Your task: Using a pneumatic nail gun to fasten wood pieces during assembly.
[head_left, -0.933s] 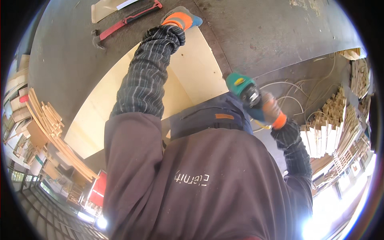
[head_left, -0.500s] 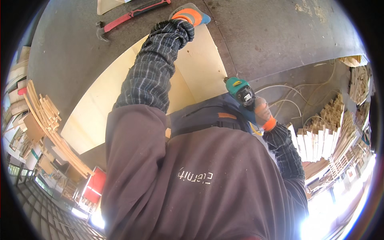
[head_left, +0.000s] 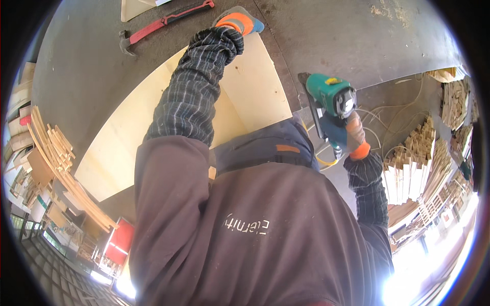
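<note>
A pale wooden panel piece (head_left: 258,76), with an inside corner line down it, stands in front of me. My left hand (head_left: 239,21), in a grey, blue and orange glove, is closed over its far end; the fingertips are partly hidden. My right hand (head_left: 356,133), gloved likewise, grips a green and black nail gun (head_left: 326,94) by its handle. The nail gun is tilted, its nose just right of the panel's right edge and apart from it. A yellow air hose (head_left: 327,162) runs from the handle's base.
A red-handled claw hammer (head_left: 163,21) lies on the dark work surface (head_left: 352,41), beyond the panel to the left. Long wooden strips (head_left: 71,173) are at the left. Stacked wood pieces (head_left: 408,166) stand at the right, near loose hoses (head_left: 393,115) on the floor.
My right hand has moved the nail gun right and slightly away from me, off the panel's near right corner, turning it so its side shows. My left hand has barely shifted.
</note>
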The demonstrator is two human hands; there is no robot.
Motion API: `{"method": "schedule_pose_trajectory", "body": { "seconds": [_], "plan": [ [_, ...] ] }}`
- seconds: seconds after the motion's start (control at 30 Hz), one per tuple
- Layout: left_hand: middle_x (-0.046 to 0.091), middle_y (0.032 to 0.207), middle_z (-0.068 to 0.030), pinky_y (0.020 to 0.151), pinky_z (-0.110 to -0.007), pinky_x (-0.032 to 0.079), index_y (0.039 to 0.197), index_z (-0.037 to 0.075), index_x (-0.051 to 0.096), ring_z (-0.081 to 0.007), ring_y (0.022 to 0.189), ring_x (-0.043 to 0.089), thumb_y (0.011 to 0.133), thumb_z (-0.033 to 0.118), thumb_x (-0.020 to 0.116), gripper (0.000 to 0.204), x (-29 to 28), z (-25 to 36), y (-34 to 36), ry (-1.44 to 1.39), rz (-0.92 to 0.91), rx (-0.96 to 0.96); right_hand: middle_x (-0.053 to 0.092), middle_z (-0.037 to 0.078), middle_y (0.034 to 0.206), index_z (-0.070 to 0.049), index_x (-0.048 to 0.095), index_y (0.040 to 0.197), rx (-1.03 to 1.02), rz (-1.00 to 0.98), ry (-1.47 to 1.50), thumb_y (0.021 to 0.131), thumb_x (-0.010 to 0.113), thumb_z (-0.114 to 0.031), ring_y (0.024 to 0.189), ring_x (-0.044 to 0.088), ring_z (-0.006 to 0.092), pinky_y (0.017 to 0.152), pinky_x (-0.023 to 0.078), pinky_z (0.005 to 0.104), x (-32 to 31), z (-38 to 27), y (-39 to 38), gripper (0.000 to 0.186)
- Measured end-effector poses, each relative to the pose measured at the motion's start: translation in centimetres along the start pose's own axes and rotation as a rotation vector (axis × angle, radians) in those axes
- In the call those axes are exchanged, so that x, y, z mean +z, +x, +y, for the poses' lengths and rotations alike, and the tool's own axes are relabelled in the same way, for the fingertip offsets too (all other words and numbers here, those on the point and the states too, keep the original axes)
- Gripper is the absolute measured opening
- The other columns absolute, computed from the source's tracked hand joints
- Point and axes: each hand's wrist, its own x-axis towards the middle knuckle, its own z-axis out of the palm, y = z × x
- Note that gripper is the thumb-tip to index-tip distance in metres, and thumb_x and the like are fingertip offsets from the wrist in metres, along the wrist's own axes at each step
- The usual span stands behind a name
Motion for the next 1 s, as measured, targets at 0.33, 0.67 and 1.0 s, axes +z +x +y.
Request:
{"method": "schedule_pose_trajectory", "body": {
  "seconds": [0.33, 0.67, 1.0],
  "plan": [
    [0.073, 0.100, -0.0243, 0.081, -0.055, 0.055, 0.098, 0.004, 0.076, -0.0461, 0.091, 0.070, 0.091, 0.043, 0.065, 0.041, 0.6, 0.3, 0.8, -0.028, -0.009, 0.006, 0.065, 0.000, 0.078, -0.002, 0.073, 0.105, -0.049, -0.029, -0.241, 0.088, 0.073, -0.025, 0.070, 0.058, 0.0095, 0.063, 0.049, 0.0298, 3.6, -7.3, 8.8, 0.029],
    [0.073, 0.095, -0.0206, 0.073, -0.049, 0.058, 0.092, 0.008, 0.078, -0.0421, 0.082, 0.072, 0.091, 0.018, 0.070, 0.013, 5.8, -5.9, 4.6, 0.240, 0.216, 0.280, 0.063, -0.002, 0.076, -0.003, 0.072, 0.107, -0.060, -0.113, -0.201, 0.088, 0.073, -0.024, 0.066, 0.056, 0.0077, 0.058, 0.047, 0.0278, 5.8, -9.0, 12.3, 0.028],
    [0.074, 0.099, -0.0209, 0.075, -0.052, 0.059, 0.095, 0.007, 0.078, -0.0419, 0.087, 0.073, 0.094, 0.025, 0.067, 0.021, 3.8, -3.1, 2.7, 0.384, 0.126, 0.244, 0.064, -0.001, 0.077, -0.002, 0.072, 0.105, -0.145, -0.121, -0.214, 0.089, 0.073, -0.024, 0.065, 0.057, 0.0088, 0.058, 0.048, 0.0285, 6.1, -8.6, 13.1, 0.027]
  ]
}}
